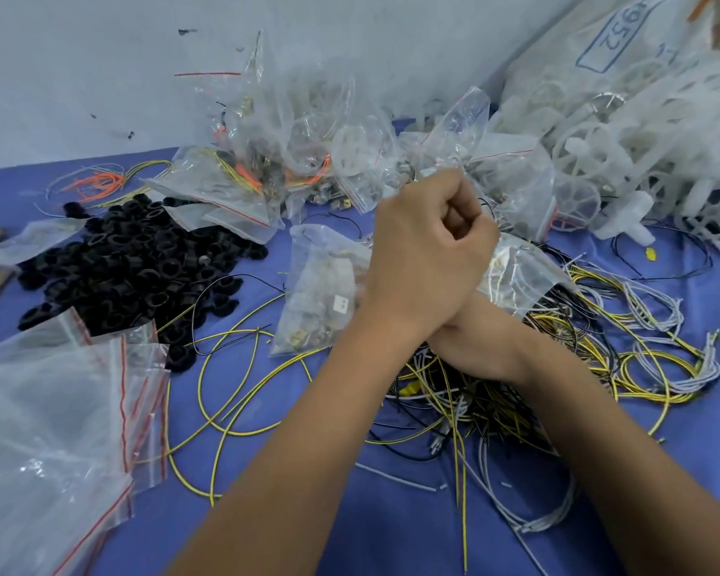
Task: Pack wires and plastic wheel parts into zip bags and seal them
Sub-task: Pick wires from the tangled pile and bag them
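Surface: blue table (233, 513) against a pale wall, strewn with parts.
Zip bag (516, 272): thin, slippery film, light; best taken by its seal edge; lies under the crossed wrists.
Left hand (429, 247): fist curled, pinching something small I cannot make out.
Right hand: hidden beneath the left arm; cannot tell.
Wires (495, 392): limp, tangle-prone.
Wheel parts (624, 130): stiff, light.
Writing: "1952", I think, on the big sack (612, 39).

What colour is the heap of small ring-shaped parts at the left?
Black rings, clearest in the head view.
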Demonstrator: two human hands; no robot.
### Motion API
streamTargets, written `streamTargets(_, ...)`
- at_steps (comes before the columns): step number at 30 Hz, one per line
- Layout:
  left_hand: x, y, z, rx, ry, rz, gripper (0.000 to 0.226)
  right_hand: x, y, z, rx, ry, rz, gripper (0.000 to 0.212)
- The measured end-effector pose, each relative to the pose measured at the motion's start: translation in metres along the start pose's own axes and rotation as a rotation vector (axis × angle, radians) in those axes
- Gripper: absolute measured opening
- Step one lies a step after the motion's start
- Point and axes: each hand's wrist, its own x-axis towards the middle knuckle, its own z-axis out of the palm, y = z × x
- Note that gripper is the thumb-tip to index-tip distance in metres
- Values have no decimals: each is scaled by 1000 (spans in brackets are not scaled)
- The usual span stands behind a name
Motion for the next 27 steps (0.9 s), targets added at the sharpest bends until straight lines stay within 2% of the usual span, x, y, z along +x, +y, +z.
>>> streamTargets(3, -8, 1, 8, -1, 28, -41, 18, -6, 7, -3, 138, -95, 130, 16)
streamTargets(6, -7, 0, 9, 0, 79, -46, 18, -6, 4, -4, 73, -111, 81, 15)
streamTargets(11, -6, -14, 5, -51, 293, -98, 17, 0, 3, -12, 48, 198, -43, 10)
streamTargets(16, -8, -38, 3, -49, 369, -215, 17, 2, 9, -20, -172, 204, -73, 32)
streamTargets(18, -9, -42, 5, -41, 347, -220, 17, 1, 6, -23, -223, 331, -76, 45)
streamTargets(21, -12, -47, 6, -1, 316, -217, 19, -2, 13, -36, -299, 613, 13, 62)
streamTargets(24, -15, -48, 10, 31, 289, -219, 22, -8, 29, -55, -389, 800, 127, 61)
streamTargets(27, -16, -45, 20, 70, 234, -200, 23, -13, 45, -77, -503, 912, 234, 51)
